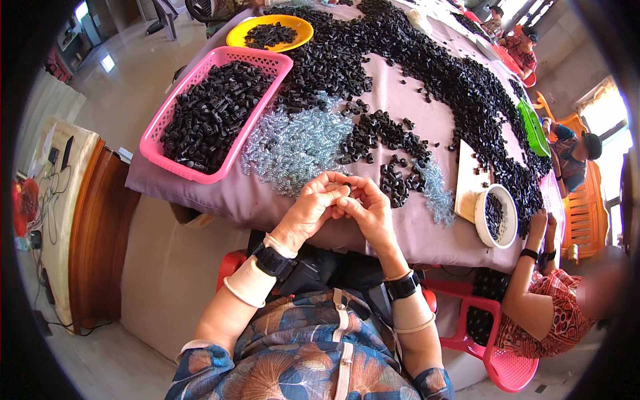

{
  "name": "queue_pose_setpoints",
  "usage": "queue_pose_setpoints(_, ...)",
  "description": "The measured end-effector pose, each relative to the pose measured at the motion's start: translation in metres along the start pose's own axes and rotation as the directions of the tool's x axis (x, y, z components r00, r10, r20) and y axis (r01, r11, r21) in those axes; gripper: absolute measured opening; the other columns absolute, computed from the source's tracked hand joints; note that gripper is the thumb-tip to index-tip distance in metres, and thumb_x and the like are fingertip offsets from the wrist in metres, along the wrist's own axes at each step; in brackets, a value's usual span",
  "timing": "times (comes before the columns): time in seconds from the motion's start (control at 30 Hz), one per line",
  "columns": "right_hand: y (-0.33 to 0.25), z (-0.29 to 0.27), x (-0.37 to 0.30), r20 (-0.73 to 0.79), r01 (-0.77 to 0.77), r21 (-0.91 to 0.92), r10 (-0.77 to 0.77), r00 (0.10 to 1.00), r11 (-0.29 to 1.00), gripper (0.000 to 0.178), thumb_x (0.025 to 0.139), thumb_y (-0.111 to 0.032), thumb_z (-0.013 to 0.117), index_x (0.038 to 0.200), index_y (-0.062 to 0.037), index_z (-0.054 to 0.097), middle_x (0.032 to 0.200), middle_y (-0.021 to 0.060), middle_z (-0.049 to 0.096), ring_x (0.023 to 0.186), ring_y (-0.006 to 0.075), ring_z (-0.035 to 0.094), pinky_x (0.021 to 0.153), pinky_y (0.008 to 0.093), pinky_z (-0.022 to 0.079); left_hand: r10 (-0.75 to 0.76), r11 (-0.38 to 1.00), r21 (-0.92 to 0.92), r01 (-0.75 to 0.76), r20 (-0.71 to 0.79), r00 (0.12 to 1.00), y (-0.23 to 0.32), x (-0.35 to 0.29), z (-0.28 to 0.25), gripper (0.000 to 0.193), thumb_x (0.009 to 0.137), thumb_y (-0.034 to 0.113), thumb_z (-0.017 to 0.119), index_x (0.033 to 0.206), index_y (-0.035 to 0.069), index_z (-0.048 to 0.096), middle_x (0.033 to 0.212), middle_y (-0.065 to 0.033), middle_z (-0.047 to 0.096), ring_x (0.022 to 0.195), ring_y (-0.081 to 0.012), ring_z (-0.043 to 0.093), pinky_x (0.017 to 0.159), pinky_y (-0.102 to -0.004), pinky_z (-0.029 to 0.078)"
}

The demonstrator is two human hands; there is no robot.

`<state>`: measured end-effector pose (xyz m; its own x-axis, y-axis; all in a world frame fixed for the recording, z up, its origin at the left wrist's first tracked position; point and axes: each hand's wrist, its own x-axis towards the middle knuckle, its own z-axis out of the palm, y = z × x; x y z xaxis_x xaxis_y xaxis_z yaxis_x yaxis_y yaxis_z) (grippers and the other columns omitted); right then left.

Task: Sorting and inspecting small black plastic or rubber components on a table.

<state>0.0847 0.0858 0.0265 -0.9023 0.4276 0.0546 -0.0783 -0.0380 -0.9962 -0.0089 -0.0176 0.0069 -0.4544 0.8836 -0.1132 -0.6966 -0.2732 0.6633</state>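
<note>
Left hand and right hand pinch, probably, one small black part together at table edge, close for fitting.

You get bright daylight from the upper right; windows there glare. Fisheye bends edges, dark rim; centre sharp.

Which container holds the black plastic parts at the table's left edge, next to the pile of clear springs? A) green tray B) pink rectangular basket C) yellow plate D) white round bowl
B: the pink rectangular basket sits at the left edge of the table, filled with black parts, right beside the pile of clear springs; the yellow plate lies farther back, and the white bowl and green tray are on the right side.
</note>
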Motion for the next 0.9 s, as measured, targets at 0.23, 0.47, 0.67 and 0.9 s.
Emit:
queue_pose_setpoints(0.23,0.007,-0.004,-0.002,0.001,0.027,0.082,-0.027,1.0,0.996,0.03,0.081,-0.006,0.063,0.109,-0.0006,0.054,0.073,0.0016,0.06,0.065,0.0067,0.057,0.061,0.0179,0.045,-0.005,1.0,0.003,0.005,0.009,1.0,-0.001,0.001,0.001,0.016,0.086,0.011,0.056,0.101,0.007,0.053,0.079,0.0022,0.056,0.064,-0.0053,0.05,0.057,-0.0189,0.042)
queue_pose_setpoints(0.47,0.003,0.0,-0.004,-0.029,0.005,0.037,-0.003,1.0,0.999,0.032,0.079,-0.007,0.065,0.109,-0.0015,0.057,0.083,0.001,0.057,0.069,0.006,0.056,0.062,0.0185,0.046,-0.013,1.0,0.022,0.014,-0.019,1.0,-0.005,0.003,-0.007,0.024,0.083,0.01,0.059,0.105,0.009,0.05,0.08,0.0031,0.055,0.065,-0.0049,0.051,0.057,-0.019,0.043)
queue_pose_setpoints(0.67,0.01,0.0,-0.007,-0.076,0.068,-0.084,-0.075,0.994,0.994,0.027,0.079,-0.012,0.066,0.103,-0.0025,0.059,0.092,0.002,0.052,0.074,0.0069,0.053,0.063,0.0202,0.046,-0.026,1.0,0.011,0.026,0.033,0.999,-0.001,0.003,-0.007,0.027,0.082,0.007,0.059,0.107,0.008,0.048,0.08,0.003,0.055,0.065,-0.0054,0.051,0.058,-0.0192,0.044)
queue_pose_setpoints(0.9,0.018,0.003,-0.003,-0.066,0.122,-0.084,-0.128,0.99,0.989,0.023,0.082,-0.016,0.062,0.098,-0.0021,0.056,0.092,0.0052,0.05,0.075,0.0112,0.055,0.067,0.023,0.046,-0.063,0.998,0.021,0.062,0.01,0.998,0.002,0.002,-0.005,0.034,0.079,0.005,0.062,0.109,0.007,0.046,0.084,0.0016,0.057,0.068,-0.0065,0.054,0.059,-0.0191,0.044)
